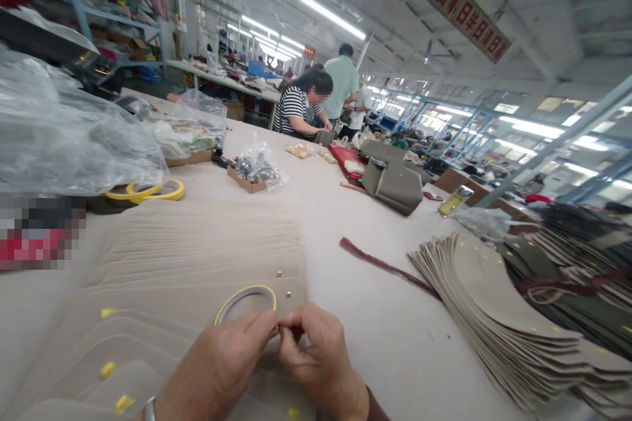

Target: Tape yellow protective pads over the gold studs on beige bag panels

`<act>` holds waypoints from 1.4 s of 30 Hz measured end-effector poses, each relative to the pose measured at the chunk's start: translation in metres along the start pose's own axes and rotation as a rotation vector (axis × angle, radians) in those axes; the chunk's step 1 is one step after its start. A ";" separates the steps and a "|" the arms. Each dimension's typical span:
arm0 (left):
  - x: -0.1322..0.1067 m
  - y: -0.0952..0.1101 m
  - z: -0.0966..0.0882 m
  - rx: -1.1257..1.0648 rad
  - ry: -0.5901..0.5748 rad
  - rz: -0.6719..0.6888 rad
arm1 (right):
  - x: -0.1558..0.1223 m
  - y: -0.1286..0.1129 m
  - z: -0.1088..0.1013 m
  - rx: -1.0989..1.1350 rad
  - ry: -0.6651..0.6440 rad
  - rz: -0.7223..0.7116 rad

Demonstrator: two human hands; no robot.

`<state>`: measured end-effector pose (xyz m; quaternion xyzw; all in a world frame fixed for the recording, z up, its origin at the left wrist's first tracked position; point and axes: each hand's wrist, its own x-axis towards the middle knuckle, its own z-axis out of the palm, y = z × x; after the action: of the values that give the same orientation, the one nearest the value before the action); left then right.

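Fingers (264,325) of left hand (222,365) and right hand (318,358) pinch a thin yellow tape ring (245,290).

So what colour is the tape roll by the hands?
The tape roll is yellow, at the left hand; head view shows it best.

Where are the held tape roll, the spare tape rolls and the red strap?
Tape roll (247,287): head view, top of its yellow rim.
Spare rolls (174,195): head view, near rim of the right roll.
Red strap (385,268): head view, its middle.
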<state>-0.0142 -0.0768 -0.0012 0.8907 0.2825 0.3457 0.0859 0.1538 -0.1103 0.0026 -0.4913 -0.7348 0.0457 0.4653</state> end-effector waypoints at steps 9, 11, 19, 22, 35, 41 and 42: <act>-0.001 0.015 -0.002 0.114 0.056 0.010 | 0.012 0.004 -0.003 0.476 -0.108 0.809; 0.000 0.016 -0.005 0.189 -0.032 -0.031 | 0.015 0.017 -0.006 0.526 -0.121 0.885; 0.009 0.016 -0.005 0.338 -0.481 -0.202 | 0.016 0.035 -0.003 0.375 -0.234 0.752; 0.009 0.016 -0.003 0.323 -0.495 -0.211 | 0.020 0.030 0.001 0.134 -0.241 0.577; 0.005 0.007 -0.008 0.288 -0.349 -0.237 | 0.009 0.036 -0.003 0.211 -0.183 0.702; 0.010 -0.016 -0.018 0.395 -0.207 -0.306 | 0.006 0.033 0.005 -0.013 -0.196 0.354; 0.011 -0.018 -0.019 0.407 -0.216 -0.321 | 0.008 0.033 0.008 -0.052 -0.192 0.323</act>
<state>-0.0281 -0.0568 0.0134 0.8651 0.4728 0.1669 -0.0112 0.1698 -0.0842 -0.0134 -0.6080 -0.6884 0.1474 0.3670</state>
